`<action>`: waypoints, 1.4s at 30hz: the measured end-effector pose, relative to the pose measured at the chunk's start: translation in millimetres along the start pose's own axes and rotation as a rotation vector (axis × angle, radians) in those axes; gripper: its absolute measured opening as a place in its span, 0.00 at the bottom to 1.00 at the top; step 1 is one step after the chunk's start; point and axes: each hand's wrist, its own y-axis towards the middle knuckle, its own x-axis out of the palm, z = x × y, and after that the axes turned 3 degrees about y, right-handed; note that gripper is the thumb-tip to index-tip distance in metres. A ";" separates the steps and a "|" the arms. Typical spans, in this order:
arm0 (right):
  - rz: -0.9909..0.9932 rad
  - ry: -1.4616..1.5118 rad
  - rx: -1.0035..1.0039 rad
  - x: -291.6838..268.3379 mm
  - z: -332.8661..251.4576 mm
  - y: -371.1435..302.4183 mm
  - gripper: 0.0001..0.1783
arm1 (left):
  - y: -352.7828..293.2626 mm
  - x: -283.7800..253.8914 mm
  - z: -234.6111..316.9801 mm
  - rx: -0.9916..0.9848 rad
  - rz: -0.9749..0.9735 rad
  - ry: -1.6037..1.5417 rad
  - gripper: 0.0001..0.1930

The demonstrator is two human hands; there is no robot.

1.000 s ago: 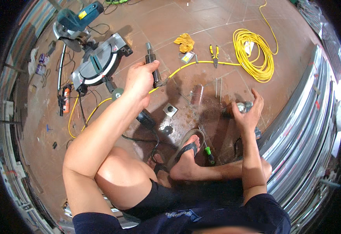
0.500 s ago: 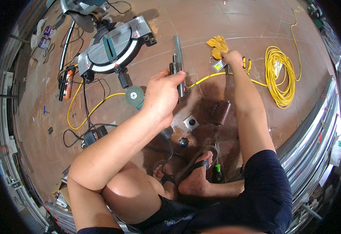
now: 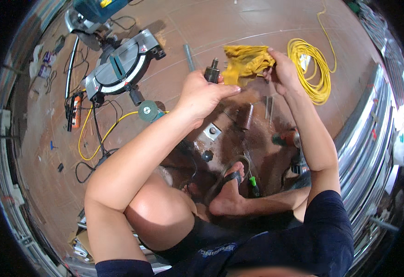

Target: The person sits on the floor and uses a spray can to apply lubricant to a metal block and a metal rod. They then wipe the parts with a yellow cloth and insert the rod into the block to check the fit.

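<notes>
In my left hand (image 3: 201,96) is a dark metal cylinder (image 3: 212,74) with a narrower stub standing up from its top. My thumb points right, against the lower left edge of a crumpled yellow cloth (image 3: 248,60). My right hand (image 3: 285,71) grips that cloth at its right end, fingers closed on it. The cloth hangs above the floor between both hands, beside the cylinder. Below them on the floor lie a brown metal cylinder (image 3: 247,116), a square metal plate (image 3: 216,136) with a hole, and a black knob (image 3: 207,155).
A mitre saw (image 3: 127,64) stands at the far left, with an angle grinder (image 3: 148,111) nearer. Beyond my left hand lies a grey tube (image 3: 189,57). A yellow hose coil (image 3: 290,60) is at the right, near long metal tubes (image 3: 356,138). A green-handled screwdriver (image 3: 254,184) lies by my foot.
My right hand has lifted the yellow cloth off the floor and brought it left to the cylinder. My left hand keeps its hold on the cylinder. The view has shifted slightly.
</notes>
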 end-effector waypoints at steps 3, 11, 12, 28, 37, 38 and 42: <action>-0.021 0.046 0.074 -9.3 1.2 -79.6 0.19 | -13.9 43.8 8.6 0.162 -0.101 0.162 0.22; 0.016 0.233 0.028 -58.0 47.3 -214.3 0.22 | -58.8 122.0 20.8 0.086 -0.271 0.458 0.13; 0.091 0.151 0.012 -67.4 53.4 -225.3 0.21 | -61.8 123.5 22.8 0.052 -0.312 0.446 0.12; 0.317 -0.527 -0.726 -80.8 73.2 -274.7 0.38 | -70.1 144.6 31.7 -0.039 -0.340 0.323 0.14; 0.224 0.134 -0.283 -101.2 92.1 -241.3 0.16 | -56.2 148.6 20.3 -0.022 -0.378 0.504 0.17; 0.244 0.241 -0.236 -105.5 95.6 -235.6 0.17 | -54.8 147.8 20.9 -0.022 -0.371 0.550 0.17; 0.293 0.393 -0.061 -111.4 103.5 -228.1 0.21 | -50.2 144.9 22.2 -0.055 -0.332 0.692 0.14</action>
